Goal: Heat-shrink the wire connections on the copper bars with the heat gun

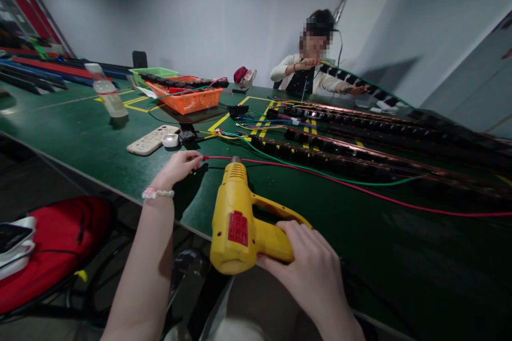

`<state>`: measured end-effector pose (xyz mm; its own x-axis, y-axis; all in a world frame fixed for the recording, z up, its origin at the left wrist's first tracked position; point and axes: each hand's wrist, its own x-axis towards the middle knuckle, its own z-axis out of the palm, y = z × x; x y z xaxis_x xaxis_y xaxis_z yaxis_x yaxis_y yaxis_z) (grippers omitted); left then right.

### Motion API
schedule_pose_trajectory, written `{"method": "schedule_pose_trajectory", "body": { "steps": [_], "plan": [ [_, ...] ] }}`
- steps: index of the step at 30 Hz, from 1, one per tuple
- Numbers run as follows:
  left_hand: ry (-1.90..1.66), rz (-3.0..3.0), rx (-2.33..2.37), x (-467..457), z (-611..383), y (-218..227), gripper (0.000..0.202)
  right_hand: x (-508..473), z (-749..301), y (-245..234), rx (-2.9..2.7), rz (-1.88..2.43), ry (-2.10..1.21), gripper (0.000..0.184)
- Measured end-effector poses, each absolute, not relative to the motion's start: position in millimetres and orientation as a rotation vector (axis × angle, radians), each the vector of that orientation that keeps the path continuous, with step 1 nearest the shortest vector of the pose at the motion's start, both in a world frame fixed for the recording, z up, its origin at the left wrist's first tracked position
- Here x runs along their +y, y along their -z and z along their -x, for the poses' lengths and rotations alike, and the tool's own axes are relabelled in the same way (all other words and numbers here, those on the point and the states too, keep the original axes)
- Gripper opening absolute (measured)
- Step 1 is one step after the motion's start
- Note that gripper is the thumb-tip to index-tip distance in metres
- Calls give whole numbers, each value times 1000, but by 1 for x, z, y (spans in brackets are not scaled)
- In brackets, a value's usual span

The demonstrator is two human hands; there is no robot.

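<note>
My right hand [314,269] is clenched around the handle of the yellow heat gun [239,213], which is held upright over the near edge of the green tabletop [80,138] with the nozzle pointing away from me. My left hand [180,166] pinches the end of a red wire [380,195] just left of the nozzle, and the wire trails off across the tabletop to the right. A beige remote [152,139] and a white tape roll [170,140] sit just past my left hand.
</note>
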<state>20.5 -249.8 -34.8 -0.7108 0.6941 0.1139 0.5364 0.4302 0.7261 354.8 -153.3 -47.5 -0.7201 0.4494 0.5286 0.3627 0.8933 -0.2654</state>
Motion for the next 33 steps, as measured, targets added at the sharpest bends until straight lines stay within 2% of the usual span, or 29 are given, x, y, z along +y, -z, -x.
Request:
{"method": "schedule_pose_trajectory", "body": {
  "steps": [5, 13, 18, 28, 33],
  "plan": [
    [-1126, -1080, 2490, -250, -22, 33, 42, -134, -382, 48, -2461, 596, -56, 33],
    [-1145, -1024, 2492, -249, -24, 33, 39, -121, -405, 51, -2430, 657, 205, 39],
    [-1073, -1104, 2536, -249, -22, 34, 42, -118, -406, 51, -2449, 542, 331, 43],
    [-1059, -1103, 2601, -246, -24, 34, 37, -138, -390, 52, -2434, 524, 323, 45],
    [-1087, -1126, 2588, -245, -23, 36, 36, -152, -368, 53, -2468, 551, 212, 43]
  ]
}}
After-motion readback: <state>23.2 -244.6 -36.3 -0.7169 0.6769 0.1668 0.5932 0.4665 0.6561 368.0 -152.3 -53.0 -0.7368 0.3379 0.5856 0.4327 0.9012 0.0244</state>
